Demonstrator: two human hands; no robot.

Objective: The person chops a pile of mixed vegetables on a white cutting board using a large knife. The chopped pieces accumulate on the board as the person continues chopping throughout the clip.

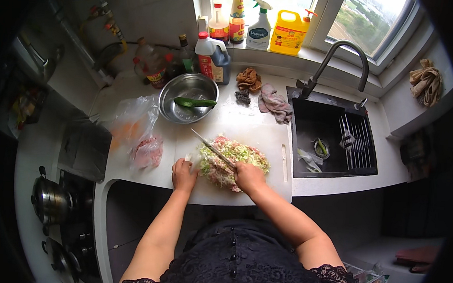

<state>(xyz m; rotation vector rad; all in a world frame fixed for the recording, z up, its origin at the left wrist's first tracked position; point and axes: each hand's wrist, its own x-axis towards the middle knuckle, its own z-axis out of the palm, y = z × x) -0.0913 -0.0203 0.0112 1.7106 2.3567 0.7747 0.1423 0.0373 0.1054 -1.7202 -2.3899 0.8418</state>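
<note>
My right hand (249, 177) is closed around the handle of a kitchen knife (213, 149). Its blade, seen nearly edge-on, points up and left across a mound of chopped pale-green vegetable and pink minced meat (241, 157). The mound lies on a white cutting board (273, 185). To the left of the mound, my left hand (184, 176) rests at the board's left side, fingers lowered onto it and thumb apart. I see nothing held in it. Behind the board, a steel bowl (169, 108) holds a green cucumber-like vegetable (194, 102).
Left of the board lie plastic bags (136, 111) and pink meat (148, 152). Cloths (275, 104) lie behind the board. A black sink (309, 128) with a tap (364, 67) is at right. Bottles (213, 59) line the back; a pot (51, 201) stands far left.
</note>
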